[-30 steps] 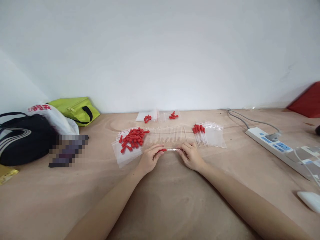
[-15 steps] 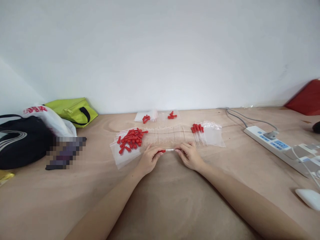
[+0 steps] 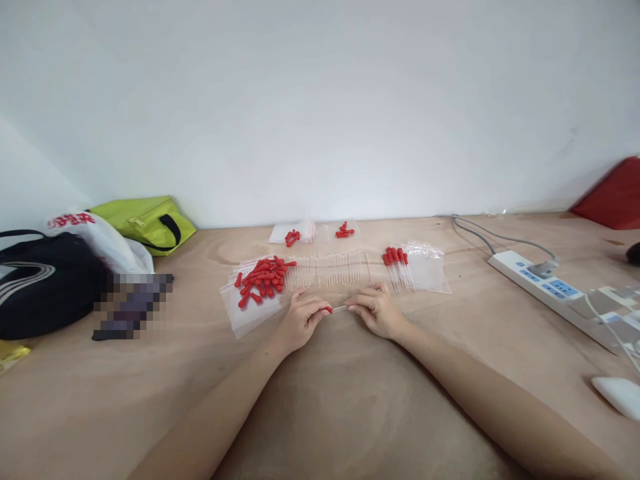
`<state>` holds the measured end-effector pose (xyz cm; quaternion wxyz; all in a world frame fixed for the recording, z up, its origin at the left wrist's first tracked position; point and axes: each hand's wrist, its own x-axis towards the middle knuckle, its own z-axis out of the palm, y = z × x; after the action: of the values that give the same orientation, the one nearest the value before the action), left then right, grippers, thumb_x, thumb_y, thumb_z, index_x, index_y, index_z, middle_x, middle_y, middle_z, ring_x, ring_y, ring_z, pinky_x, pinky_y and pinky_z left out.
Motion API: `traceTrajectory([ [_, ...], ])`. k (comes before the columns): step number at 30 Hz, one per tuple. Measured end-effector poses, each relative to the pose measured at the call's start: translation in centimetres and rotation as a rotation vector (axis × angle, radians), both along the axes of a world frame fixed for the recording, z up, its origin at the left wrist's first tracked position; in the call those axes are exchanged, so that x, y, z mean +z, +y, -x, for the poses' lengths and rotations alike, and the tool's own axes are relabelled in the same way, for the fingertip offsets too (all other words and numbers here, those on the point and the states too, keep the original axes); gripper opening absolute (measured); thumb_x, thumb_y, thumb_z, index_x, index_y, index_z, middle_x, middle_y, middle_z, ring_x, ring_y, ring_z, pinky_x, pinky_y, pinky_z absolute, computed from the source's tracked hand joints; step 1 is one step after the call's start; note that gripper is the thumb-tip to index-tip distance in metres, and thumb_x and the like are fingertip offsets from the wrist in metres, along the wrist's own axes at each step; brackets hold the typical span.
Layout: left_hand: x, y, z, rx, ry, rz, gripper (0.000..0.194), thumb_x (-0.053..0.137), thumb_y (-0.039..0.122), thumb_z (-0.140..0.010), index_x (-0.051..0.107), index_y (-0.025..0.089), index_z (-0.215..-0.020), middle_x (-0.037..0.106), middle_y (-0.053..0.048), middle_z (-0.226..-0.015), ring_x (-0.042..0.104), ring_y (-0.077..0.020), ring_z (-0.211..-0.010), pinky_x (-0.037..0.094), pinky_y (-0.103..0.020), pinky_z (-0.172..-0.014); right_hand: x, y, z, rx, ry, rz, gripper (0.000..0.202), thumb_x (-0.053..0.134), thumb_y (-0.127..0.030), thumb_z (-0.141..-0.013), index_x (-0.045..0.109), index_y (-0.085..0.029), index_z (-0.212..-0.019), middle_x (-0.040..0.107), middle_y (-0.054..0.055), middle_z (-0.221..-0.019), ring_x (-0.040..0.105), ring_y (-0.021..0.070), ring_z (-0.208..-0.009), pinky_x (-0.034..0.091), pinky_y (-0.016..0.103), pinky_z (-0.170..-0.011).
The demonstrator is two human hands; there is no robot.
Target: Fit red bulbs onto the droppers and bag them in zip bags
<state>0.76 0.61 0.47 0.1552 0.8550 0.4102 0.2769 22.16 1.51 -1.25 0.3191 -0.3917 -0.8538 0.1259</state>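
Observation:
My left hand (image 3: 301, 320) pinches a red rubber bulb (image 3: 328, 309). My right hand (image 3: 375, 311) is closed on a thin clear tube (image 3: 340, 309), whose left end meets the bulb between the hands. Beyond my left hand, a pile of red bulbs (image 3: 265, 277) lies on clear plastic bags (image 3: 245, 317). A row of clear thin tubes (image 3: 340, 269) stretches behind both hands. To the right of that row, several tubes with red bulbs on them (image 3: 396, 257) rest beside a clear zip bag (image 3: 429, 269).
Two small groups of red bulbs (image 3: 293, 237) lie near the wall. At the right are a white power strip (image 3: 535, 280) with cables and a white object (image 3: 617, 396). A black bag (image 3: 50, 287), a white plastic bag (image 3: 117, 243) and a green bag (image 3: 145, 221) sit at the left.
The tube and bulb have tilted, with the bulb end slightly lower. Less of the tube shows between my hands, and my right hand has shifted slightly left.

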Motion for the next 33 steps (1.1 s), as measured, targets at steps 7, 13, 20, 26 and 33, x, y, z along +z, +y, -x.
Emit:
traceTrajectory([
  [7,0.0,-0.1,-0.1,0.015,0.024,-0.035,0.020,0.041,0.025,-0.087,0.060,0.021,-0.082,0.068,0.001,-0.080,0.061,-0.0132,-0.075,0.022,-0.040,-0.097,0.0,-0.2,0.1,-0.063,-0.074,-0.080,0.022,0.042,-0.026,-0.087,0.063,-0.022,-0.085,0.067,0.002,-0.081,0.056,0.0118,-0.071,0.021,0.031,-0.072],
  [13,-0.1,0.0,-0.3,0.036,0.032,-0.092,0.019,0.043,0.027,-0.086,0.060,0.020,-0.080,0.067,0.001,-0.076,0.061,-0.0134,-0.074,0.021,-0.041,-0.097,0.2,-0.6,0.2,-0.092,-0.100,-0.122,0.023,0.041,-0.025,-0.086,0.064,-0.021,-0.083,0.068,0.001,-0.078,0.055,0.0118,-0.066,0.019,0.033,-0.072],
  [20,0.2,0.0,-0.1,-0.008,-0.021,0.067,0.018,0.042,0.024,-0.085,0.060,0.021,-0.081,0.067,0.002,-0.076,0.061,-0.0131,-0.072,0.021,-0.043,-0.095,0.4,0.0,-0.2,-0.020,-0.049,-0.084,0.024,0.040,-0.026,-0.088,0.063,-0.021,-0.083,0.067,0.000,-0.076,0.054,0.0109,-0.065,0.019,0.031,-0.070],
  [26,0.2,0.1,-0.3,-0.040,-0.018,0.068,0.018,0.043,0.024,-0.084,0.060,0.021,-0.080,0.068,0.002,-0.077,0.061,-0.0140,-0.075,0.022,-0.044,-0.094,0.6,0.5,-0.6,0.008,-0.149,-0.230,0.023,0.041,-0.023,-0.086,0.063,-0.021,-0.085,0.064,0.000,-0.070,0.052,0.0112,-0.066,0.018,0.031,-0.069],
  [33,0.3,-0.2,-0.4,0.008,-0.019,-0.072,0.018,0.047,0.027,-0.083,0.062,0.020,-0.075,0.068,0.000,-0.074,0.062,-0.0144,-0.074,0.023,-0.042,-0.096,0.7,-0.4,0.0,-0.017,-0.163,-0.207,0.023,0.040,-0.022,-0.085,0.062,-0.019,-0.083,0.065,0.001,-0.070,0.049,0.0110,-0.060,0.017,0.032,-0.067],
])
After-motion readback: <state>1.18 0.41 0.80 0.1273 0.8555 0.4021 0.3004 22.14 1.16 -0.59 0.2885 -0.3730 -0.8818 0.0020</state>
